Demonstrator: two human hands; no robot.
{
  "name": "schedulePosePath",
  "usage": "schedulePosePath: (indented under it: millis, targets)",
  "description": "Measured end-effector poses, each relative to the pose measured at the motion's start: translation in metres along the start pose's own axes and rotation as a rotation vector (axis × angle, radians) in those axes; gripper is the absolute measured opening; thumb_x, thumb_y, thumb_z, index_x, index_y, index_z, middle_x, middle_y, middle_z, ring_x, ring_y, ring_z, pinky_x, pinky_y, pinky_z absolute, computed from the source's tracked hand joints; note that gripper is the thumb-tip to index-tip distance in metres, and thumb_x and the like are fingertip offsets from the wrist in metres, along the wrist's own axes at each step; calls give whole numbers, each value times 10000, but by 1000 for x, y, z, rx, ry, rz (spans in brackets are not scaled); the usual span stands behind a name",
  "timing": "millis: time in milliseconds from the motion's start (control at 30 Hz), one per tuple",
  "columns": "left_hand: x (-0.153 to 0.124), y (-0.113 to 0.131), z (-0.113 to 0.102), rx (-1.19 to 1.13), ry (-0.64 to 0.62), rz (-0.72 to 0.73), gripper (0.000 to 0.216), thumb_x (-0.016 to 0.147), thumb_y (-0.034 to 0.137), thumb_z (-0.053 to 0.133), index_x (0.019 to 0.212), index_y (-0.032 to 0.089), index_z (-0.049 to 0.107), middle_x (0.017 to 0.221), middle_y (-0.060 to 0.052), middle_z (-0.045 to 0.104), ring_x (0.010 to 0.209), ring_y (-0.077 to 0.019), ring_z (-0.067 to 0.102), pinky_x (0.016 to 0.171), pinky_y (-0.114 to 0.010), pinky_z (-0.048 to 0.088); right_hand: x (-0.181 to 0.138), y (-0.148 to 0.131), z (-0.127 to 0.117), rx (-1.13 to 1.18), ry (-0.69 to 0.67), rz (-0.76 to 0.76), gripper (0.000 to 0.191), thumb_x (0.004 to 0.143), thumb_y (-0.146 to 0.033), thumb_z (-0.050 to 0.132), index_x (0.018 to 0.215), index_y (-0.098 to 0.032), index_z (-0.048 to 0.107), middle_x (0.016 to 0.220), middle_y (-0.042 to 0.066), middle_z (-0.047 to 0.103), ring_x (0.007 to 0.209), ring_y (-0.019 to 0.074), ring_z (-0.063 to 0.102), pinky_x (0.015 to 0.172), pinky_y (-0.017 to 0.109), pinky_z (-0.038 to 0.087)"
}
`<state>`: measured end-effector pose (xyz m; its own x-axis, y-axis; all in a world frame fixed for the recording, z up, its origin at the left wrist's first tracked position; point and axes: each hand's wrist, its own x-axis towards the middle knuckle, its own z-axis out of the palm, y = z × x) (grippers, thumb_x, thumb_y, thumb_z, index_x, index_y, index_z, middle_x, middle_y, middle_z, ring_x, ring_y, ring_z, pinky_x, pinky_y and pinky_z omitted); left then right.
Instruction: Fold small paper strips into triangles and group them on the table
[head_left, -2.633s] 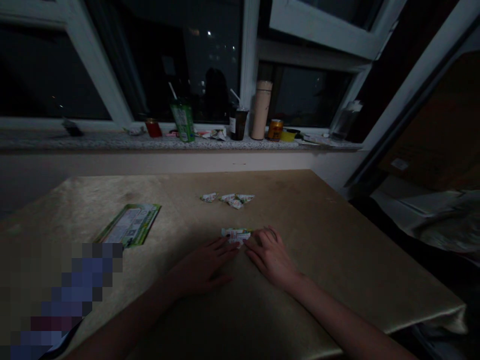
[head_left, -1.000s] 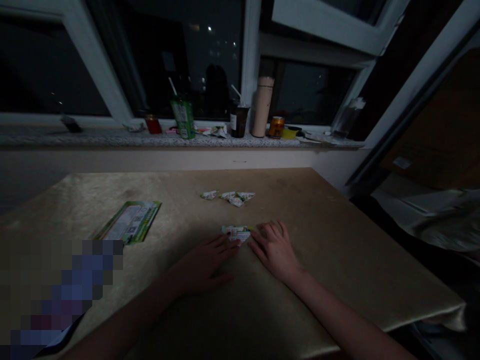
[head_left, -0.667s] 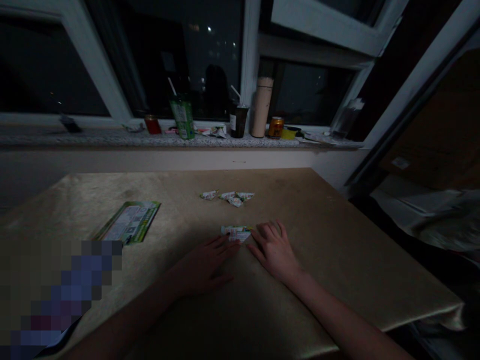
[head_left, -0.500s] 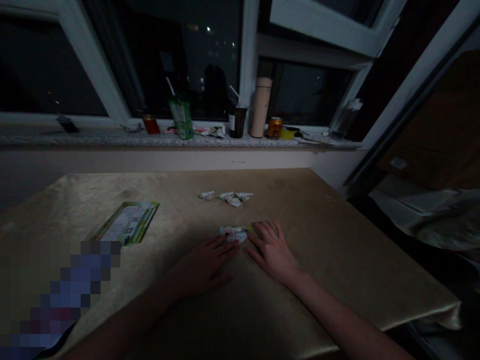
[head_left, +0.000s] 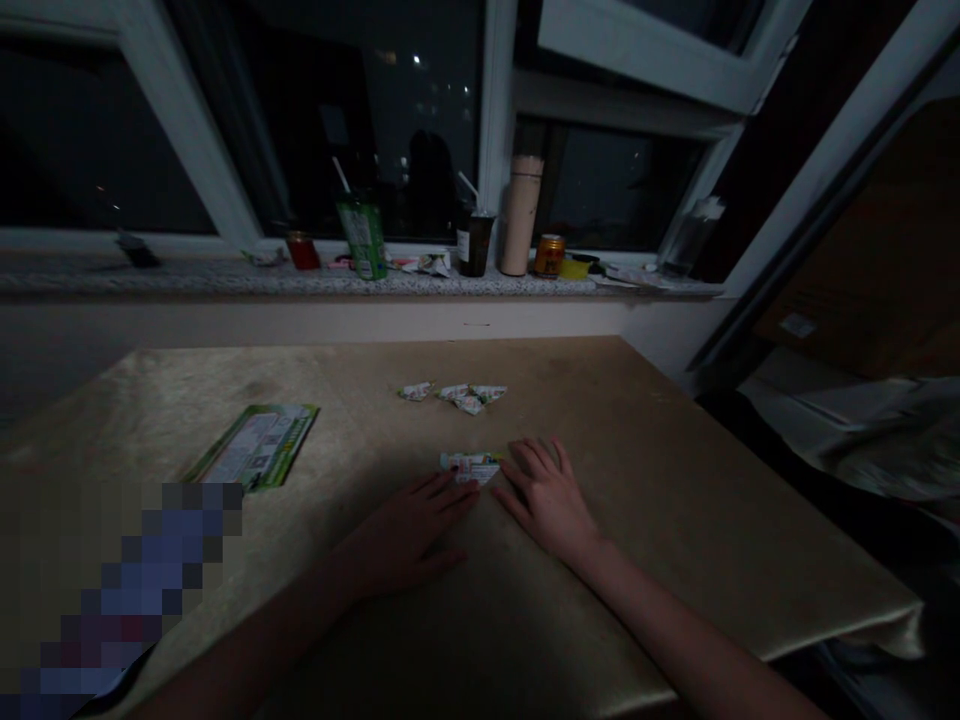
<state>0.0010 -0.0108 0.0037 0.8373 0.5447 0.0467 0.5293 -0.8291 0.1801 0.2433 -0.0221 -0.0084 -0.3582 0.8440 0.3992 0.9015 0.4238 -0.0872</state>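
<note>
A small folded piece of printed paper or wrapper [head_left: 472, 466] lies flat on the table between my hands. My left hand [head_left: 409, 525] rests palm down with fingers stretched out, its fingertips on the near edge of the piece. My right hand [head_left: 549, 497] lies to the right with fingers spread, its index fingertip at the right corner of the piece. Farther back lie several small folded printed pieces [head_left: 469, 398], one of them [head_left: 416, 391] a little apart at the left. Neither hand grips anything.
A green printed packet [head_left: 259, 445] lies on the gold tablecloth [head_left: 675, 510] at the left. On the window sill [head_left: 420, 287] stand a green can with a straw [head_left: 364, 238], a dark drink cup [head_left: 474, 243], a pink bottle [head_left: 522, 215], a golden can [head_left: 550, 257] and a red jar [head_left: 302, 250].
My right hand has shifted very slightly right, its fingers a little farther off the folded piece. My left hand and the other things look unmoved.
</note>
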Motion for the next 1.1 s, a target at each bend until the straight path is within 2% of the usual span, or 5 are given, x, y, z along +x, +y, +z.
schedulePosePath:
  millis: [200,400,867,1033,1100]
  targets:
    - [0,3,-3,3,0,-4,603,930,498,402,1452,225,273,1498,-62,300,1369,-271,255,1108,-418,215,0,1,0,49,-39,-46,408,925,-463,420,1232,-245,577,1384,97,461,1308,260,351,1105,532,161]
    - [0,2,3,-5,21,-5,611,923,487,428,1454,233,262,1500,-59,295,1374,-273,242,1107,-424,216,0,4,4,74,-46,-58,398,929,-448,420,1220,-234,589,1401,98,446,1319,251,343,1106,529,170]
    - [0,4,6,41,9,-34,574,948,459,389,1452,214,265,1500,-61,296,1375,-284,231,1106,-432,222,3,7,8,198,-50,-31,349,911,-363,484,1211,-202,563,1304,87,540,1237,218,439,1105,488,206]
    - [1,6,4,38,7,-27,568,945,450,408,1447,225,270,1503,-52,290,1376,-275,231,1114,-423,208,16,10,15,220,-49,19,441,916,-360,472,1317,-175,468,1320,113,524,1244,226,432,1092,479,233]
    - [1,6,4,47,0,-26,574,943,448,415,1449,223,264,1507,-53,280,1378,-274,225,1117,-422,201,22,11,17,194,-63,14,411,925,-358,458,1295,-183,500,1326,110,519,1255,235,418,1091,488,224]
